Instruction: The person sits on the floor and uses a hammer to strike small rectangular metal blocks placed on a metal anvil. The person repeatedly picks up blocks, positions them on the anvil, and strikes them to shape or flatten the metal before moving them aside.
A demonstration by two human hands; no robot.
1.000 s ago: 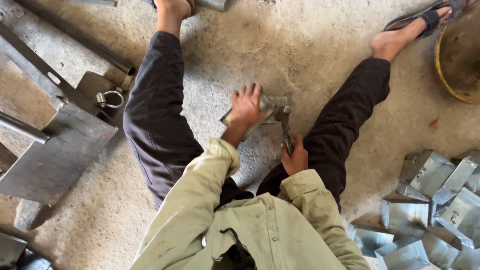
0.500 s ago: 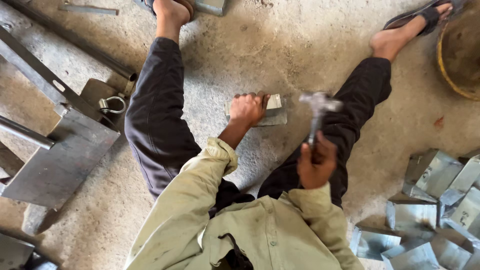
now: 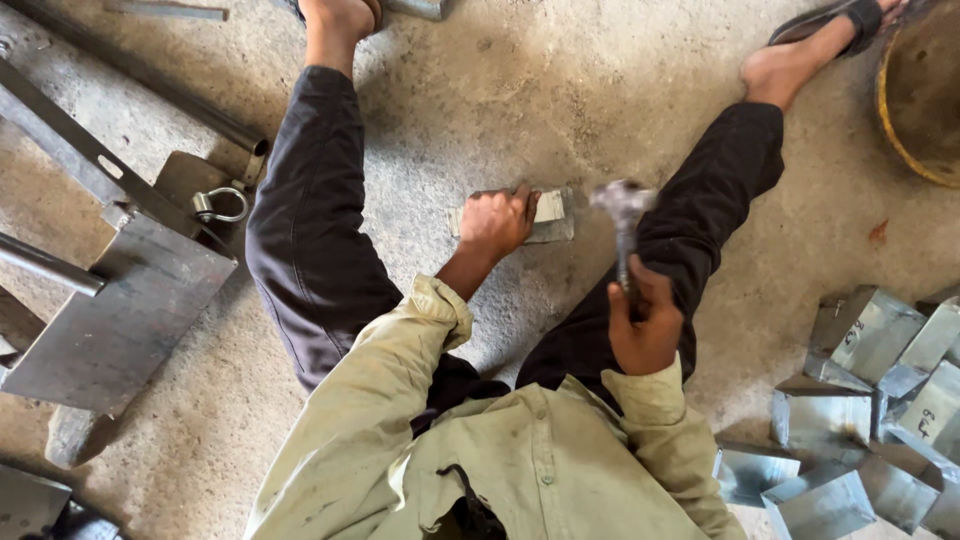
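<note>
While the small metal piece (image 3: 535, 215) lies flat on the concrete floor (image 3: 480, 90) between the person's spread legs, the left hand (image 3: 497, 222) presses down on it. The fingers of that hand are curled together over the near end of the piece, and the far end sticks out past them. The piece is thin, grey and shiny.

Just to the right of it, the right hand (image 3: 643, 325) holds a hammer (image 3: 623, 225). Its fingers are wrapped tight around the handle. The hammer head is up above the floor, close to the metal piece, and it looks blurry.

The person sits on the floor in dark trousers and a pale green shirt. One bare foot is at the top edge of the view, and the other foot, in a sandal (image 3: 835, 22), is near the top right corner.

By the right edge of the floor there is a pile of folded shiny metal boxes (image 3: 870, 400). In the top right corner sits a round brown pan (image 3: 925, 90). Along the left edge lie a big flat steel plate (image 3: 115, 320), some long bars (image 3: 60, 150) and a small metal ring clip (image 3: 220, 205).
</note>
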